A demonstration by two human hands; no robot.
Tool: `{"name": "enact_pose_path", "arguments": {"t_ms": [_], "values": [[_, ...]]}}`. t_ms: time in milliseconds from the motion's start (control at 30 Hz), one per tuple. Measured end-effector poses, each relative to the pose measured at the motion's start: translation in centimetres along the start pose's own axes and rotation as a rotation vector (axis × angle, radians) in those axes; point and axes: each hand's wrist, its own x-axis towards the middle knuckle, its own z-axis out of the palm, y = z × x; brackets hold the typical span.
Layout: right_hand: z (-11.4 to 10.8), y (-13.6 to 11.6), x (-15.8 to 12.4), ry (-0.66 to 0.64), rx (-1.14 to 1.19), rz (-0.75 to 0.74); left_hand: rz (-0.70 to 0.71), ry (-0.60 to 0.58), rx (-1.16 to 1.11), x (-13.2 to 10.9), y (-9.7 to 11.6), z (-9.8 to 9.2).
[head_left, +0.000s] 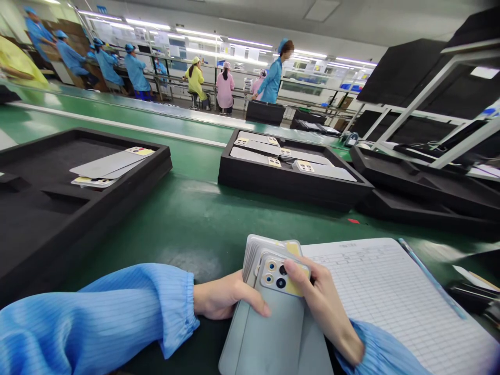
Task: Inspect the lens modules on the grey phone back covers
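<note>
Workshop hall, background: co-workers [225, 88] in blue, yellow and pink smocks, under strip lights [148, 24]. Foreground: green workbench [187, 224], bearing left black foam tray [144, 179] with a few loose covers [109, 164]; centre black foam tray [285, 190] with further covers [255, 156]; gridded paper form [351, 286], slim blue strip [432, 278] along its edge.

Principal item: fanned stack of grey phone back covers [269, 333], at the bench's near side, beside the form. Left hand [222, 297]: clamped on the stack's left side, thumb across the top cover. Right hand [324, 297]: closed on the upper right corner, thumb at the camera rings [269, 279].

Hazards, as judged: uneven fanning could let a cover slide out, should either grip loosen; thumb contact could smudge the rings; faces rubbing together could scratch.

Obscured: most fingertips, behind the stack; the covers' lower ends, cut by the frame; exact count, indistinct; form's entries, illegible; strip, possibly a pen; left tray, cropped.
</note>
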Motion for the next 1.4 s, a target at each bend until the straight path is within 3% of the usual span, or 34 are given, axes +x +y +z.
{"name": "enact_pose_path", "arguments": {"t_ms": [200, 333, 467, 600, 767, 867, 933, 1033, 1167, 1400], "values": [[0.2, 1.1, 0.3, 0.041, -0.095, -0.010, 0.089, 0.076, -0.085, -0.1, -0.1, 0.0], [0.1, 1.6, 0.5, 0.022, -0.167, -0.006, 0.100, 0.187, -0.192, -0.1, 0.0, -0.1], [-0.3, 1.7, 0.8, 0.034, -0.104, 0.026, 0.013, 0.275, -0.320, 0.0, 0.3, -0.3], [-0.9, 1.8, 1.2, 0.071, 0.076, 0.097, 0.034, 0.292, -0.358, 0.0, 0.4, -0.3], [-3.1, 1.8, 1.8, 0.286, 0.292, 0.116, 0.041, 0.311, -0.337, -0.1, 0.3, -0.3], [-4.5, 1.7, 2.2, 0.446, 0.287, 0.037, 0.060, 0.299, -0.292, -0.3, 0.1, -0.2], [-4.8, 1.8, 2.4, 0.482, 0.236, -0.020, 0.100, 0.278, -0.242, -0.5, 0.1, 0.0], [-4.2, 1.9, 2.4, 0.422, 0.113, -0.093, 0.162, 0.238, -0.194, -0.6, 0.0, 0.1], [-2.7, 2.2, 2.0, 0.196, -0.047, -0.183, 0.202, 0.179, -0.217, -0.3, -0.3, -0.2], [-1.6, 2.3, 0.8, 0.083, 0.042, -0.209, 0.221, 0.131, -0.214, -0.3, -0.2, -0.3]]}}
